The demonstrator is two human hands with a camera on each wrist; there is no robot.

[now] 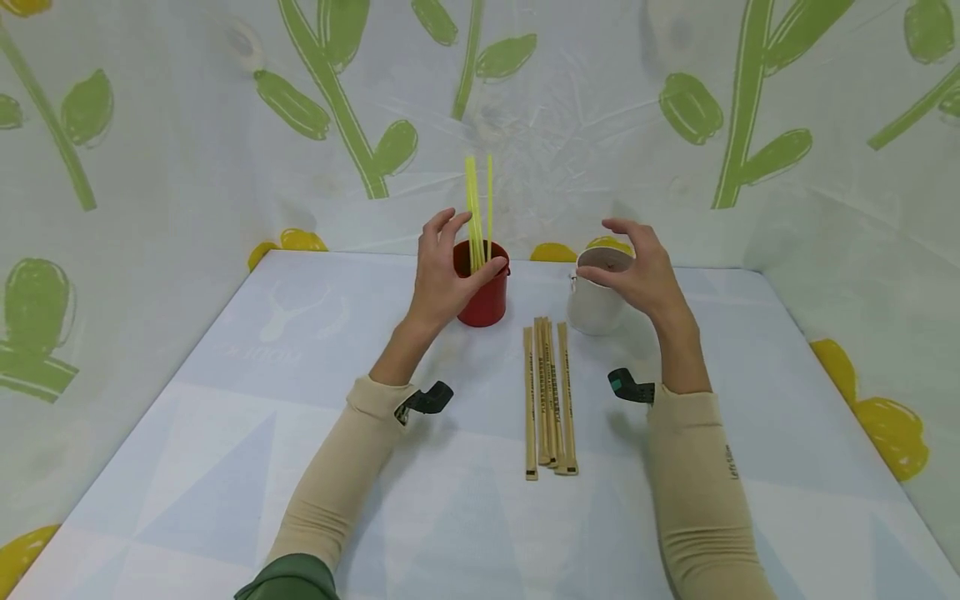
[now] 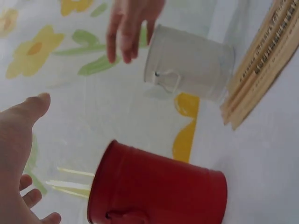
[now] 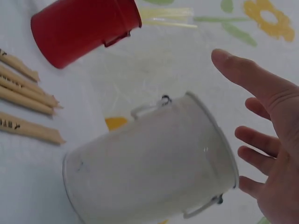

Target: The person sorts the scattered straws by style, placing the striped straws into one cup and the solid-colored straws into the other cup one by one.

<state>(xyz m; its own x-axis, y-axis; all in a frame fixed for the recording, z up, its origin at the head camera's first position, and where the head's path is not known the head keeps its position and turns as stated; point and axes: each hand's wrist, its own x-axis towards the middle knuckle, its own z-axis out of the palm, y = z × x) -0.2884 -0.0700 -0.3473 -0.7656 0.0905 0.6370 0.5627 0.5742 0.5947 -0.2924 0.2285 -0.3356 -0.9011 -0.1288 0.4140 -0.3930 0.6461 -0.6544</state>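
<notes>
The red bucket (image 1: 483,307) stands on the desk (image 1: 450,517), yellow straws (image 1: 472,183) inside. The left hand (image 1: 441,285), spread, is just beside it. Right of that bucket are a white bucket (image 1: 594,308), the spread right hand (image 1: 647,271) and, nearer the viewer, brown packets (image 1: 551,400).

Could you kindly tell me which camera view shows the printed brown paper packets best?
The head view, because it shows the printed brown paper packets full-length on the table. The left wrist view cuts them off at upper right; the right wrist view shows only their end parts at left.
</notes>
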